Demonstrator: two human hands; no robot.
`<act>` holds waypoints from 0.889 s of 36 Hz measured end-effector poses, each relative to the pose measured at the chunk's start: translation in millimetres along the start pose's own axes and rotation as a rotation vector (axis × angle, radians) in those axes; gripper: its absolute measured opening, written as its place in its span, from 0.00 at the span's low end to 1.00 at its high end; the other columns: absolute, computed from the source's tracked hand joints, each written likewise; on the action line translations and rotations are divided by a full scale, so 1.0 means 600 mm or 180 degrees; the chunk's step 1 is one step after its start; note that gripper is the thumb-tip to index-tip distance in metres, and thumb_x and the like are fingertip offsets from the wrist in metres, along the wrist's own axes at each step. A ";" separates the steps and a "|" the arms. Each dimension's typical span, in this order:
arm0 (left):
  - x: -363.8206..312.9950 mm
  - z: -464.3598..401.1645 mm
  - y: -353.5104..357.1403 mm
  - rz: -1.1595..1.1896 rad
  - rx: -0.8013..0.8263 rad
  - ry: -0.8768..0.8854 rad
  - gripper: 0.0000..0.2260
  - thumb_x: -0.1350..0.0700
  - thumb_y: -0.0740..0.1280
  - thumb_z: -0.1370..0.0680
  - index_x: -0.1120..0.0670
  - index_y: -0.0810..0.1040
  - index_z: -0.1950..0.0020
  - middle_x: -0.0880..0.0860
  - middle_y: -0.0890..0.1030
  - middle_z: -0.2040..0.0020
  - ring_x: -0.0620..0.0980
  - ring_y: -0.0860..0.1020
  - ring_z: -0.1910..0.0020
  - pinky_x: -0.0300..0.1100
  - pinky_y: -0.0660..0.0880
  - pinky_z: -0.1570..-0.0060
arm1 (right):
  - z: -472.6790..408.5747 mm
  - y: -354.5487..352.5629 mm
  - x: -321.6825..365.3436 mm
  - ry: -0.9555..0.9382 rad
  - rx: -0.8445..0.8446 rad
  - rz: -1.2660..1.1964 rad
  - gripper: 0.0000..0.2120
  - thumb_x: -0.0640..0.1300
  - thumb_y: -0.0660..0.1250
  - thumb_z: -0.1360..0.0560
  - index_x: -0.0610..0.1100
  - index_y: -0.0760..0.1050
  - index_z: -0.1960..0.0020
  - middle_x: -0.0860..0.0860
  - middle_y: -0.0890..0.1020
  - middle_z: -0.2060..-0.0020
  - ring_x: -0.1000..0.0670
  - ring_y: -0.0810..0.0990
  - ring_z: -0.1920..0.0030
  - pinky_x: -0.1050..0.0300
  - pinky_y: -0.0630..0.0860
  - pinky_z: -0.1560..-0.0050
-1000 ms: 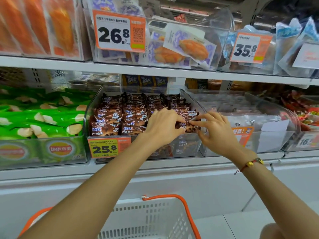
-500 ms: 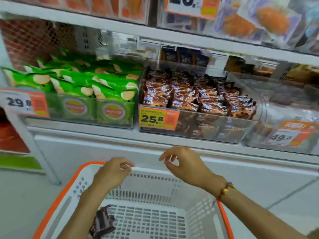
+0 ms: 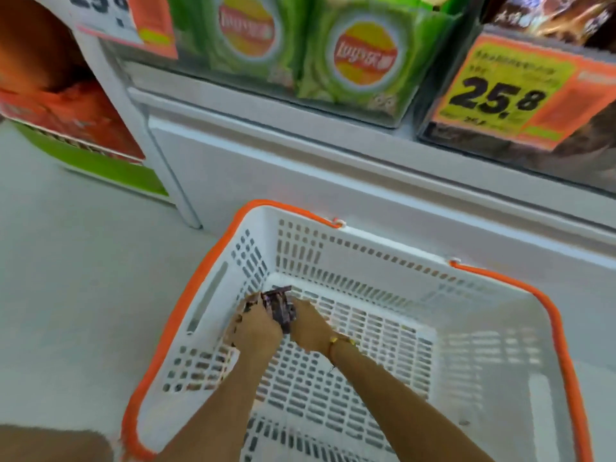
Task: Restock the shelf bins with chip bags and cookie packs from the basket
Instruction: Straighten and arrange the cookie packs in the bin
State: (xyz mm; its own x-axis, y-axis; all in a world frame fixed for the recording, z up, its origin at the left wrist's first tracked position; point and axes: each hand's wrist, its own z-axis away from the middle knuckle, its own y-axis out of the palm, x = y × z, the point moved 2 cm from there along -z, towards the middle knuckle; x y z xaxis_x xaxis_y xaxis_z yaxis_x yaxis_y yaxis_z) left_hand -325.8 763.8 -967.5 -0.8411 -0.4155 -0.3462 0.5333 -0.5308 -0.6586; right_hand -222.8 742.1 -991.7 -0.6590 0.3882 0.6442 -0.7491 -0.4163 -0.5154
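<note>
Below, in the head view, a white basket (image 3: 483,345) with an orange rim is seen standing on the pale floor (image 3: 66,295) directly in front of the white shelf base (image 3: 333,181). Both forearms are extended down into the basket's far left corner. The left hand (image 3: 256,328) and the right hand (image 3: 308,323) are brought close together there, and a small bundle of dark cookie packs (image 3: 280,305) is gripped between them, with fingers of each hand curled around the wrappers; the exact number of packs cannot be told because of blur. A gold bracelet (image 3: 340,340) is worn at the right wrist. On the shelf above, green chip bags (image 3: 363,55) are stood upright in a clear bin (image 3: 423,95), and a white-and-orange price tag (image 3: 133,21) is fixed at the bin's left end. To the right, more dark cookie packs are held in a second bin (image 3: 500,151), whose front is marked with a yellow-and-orange price tag (image 3: 510,91) reading 25.8. At far left, an orange and green display (image 3: 66,121) is partly visible beside the shelf post (image 3: 160,155).
</note>
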 end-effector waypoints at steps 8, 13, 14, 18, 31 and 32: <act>0.024 -0.039 0.032 0.1078 0.0241 -0.0154 0.16 0.55 0.63 0.19 0.60 0.76 0.65 0.57 0.74 0.68 0.55 0.72 0.68 0.46 0.74 0.63 | -0.025 0.005 -0.036 0.0512 -0.0125 -0.1124 0.12 0.34 0.54 0.19 0.31 0.74 0.45 0.37 0.76 0.59 0.45 0.68 0.64 0.49 0.70 0.57; -0.022 0.001 0.031 0.1997 0.1257 -0.0609 0.07 0.57 0.68 0.22 0.58 0.76 0.58 0.53 0.79 0.56 0.49 0.77 0.57 0.45 0.75 0.52 | 0.009 -0.055 -0.064 0.0960 0.0352 -0.1378 0.08 0.42 0.60 0.21 0.40 0.74 0.56 0.43 0.76 0.60 0.49 0.72 0.63 0.61 0.69 0.61; -0.033 0.006 0.031 0.2048 0.1392 -0.0619 0.06 0.57 0.68 0.22 0.58 0.76 0.57 0.52 0.79 0.56 0.48 0.77 0.56 0.44 0.74 0.50 | 0.026 -0.073 -0.068 0.0970 0.0509 -0.1346 0.07 0.44 0.64 0.23 0.40 0.76 0.54 0.44 0.78 0.59 0.50 0.74 0.61 0.62 0.69 0.59; -0.085 0.042 0.023 0.2033 0.1720 -0.0282 0.08 0.56 0.67 0.21 0.59 0.79 0.47 0.54 0.80 0.49 0.50 0.78 0.50 0.42 0.76 0.53 | 0.095 -0.143 -0.081 0.0786 0.0696 -0.0938 0.05 0.43 0.70 0.26 0.44 0.75 0.59 0.53 0.76 0.67 0.55 0.72 0.65 0.68 0.67 0.64; -0.299 0.248 -0.075 0.0687 0.1768 0.2075 0.09 0.49 0.69 0.24 0.49 0.75 0.46 0.49 0.81 0.44 0.42 0.79 0.53 0.35 0.74 0.54 | 0.362 -0.424 -0.005 0.0580 -0.0093 -0.0658 0.12 0.47 0.68 0.23 0.43 0.77 0.43 0.50 0.81 0.52 0.55 0.78 0.51 0.65 0.74 0.53; -0.314 0.266 -0.082 0.0847 0.1747 0.2228 0.10 0.52 0.68 0.23 0.50 0.75 0.43 0.51 0.80 0.42 0.43 0.78 0.53 0.33 0.74 0.57 | 0.381 -0.440 0.002 0.0524 -0.0247 -0.0719 0.10 0.47 0.68 0.23 0.45 0.77 0.44 0.51 0.81 0.53 0.57 0.78 0.54 0.66 0.74 0.55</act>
State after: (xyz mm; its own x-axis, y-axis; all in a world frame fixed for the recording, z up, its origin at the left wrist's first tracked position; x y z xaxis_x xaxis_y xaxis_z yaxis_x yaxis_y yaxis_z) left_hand -179.2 750.2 -763.2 -0.4523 -0.1280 -0.8826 0.5341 -0.8314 -0.1531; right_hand -10.3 664.2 -725.9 -0.4723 0.5949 0.6504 -0.8769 -0.2425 -0.4150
